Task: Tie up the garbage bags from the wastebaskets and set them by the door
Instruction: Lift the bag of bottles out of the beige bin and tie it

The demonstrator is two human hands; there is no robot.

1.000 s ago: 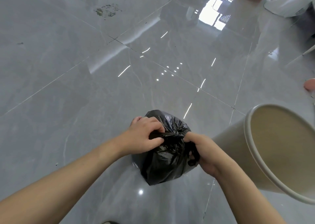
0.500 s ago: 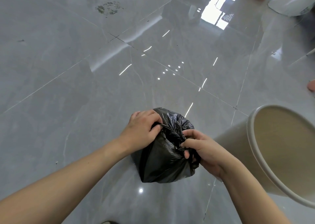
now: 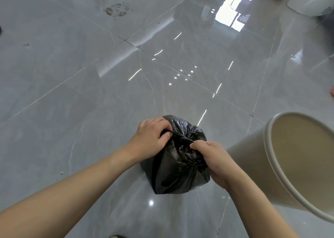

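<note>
**Knot being drawn tight on the black bag**

Since a second ago the two hands have crossed the twisted ends of the garbage bag [image 3: 178,163] over each other and now pull them apart. The left hand [image 3: 151,138] has its fingers curled round one gathered end at the bag's top; the right hand [image 3: 216,162] pinches the other end with thumb and curled fingers. The bag's mouth has gone from loosely bunched to a tight twist, so I judge the tying nearly done and the carry to the door yet to come.

The bag sits on the floor [image 3: 72,111], just beside the tipped wastebasket [image 3: 282,167] on its right. Bare tile lies open ahead and to the left; a white bag [image 3: 310,1] rests at the far right corner.
</note>
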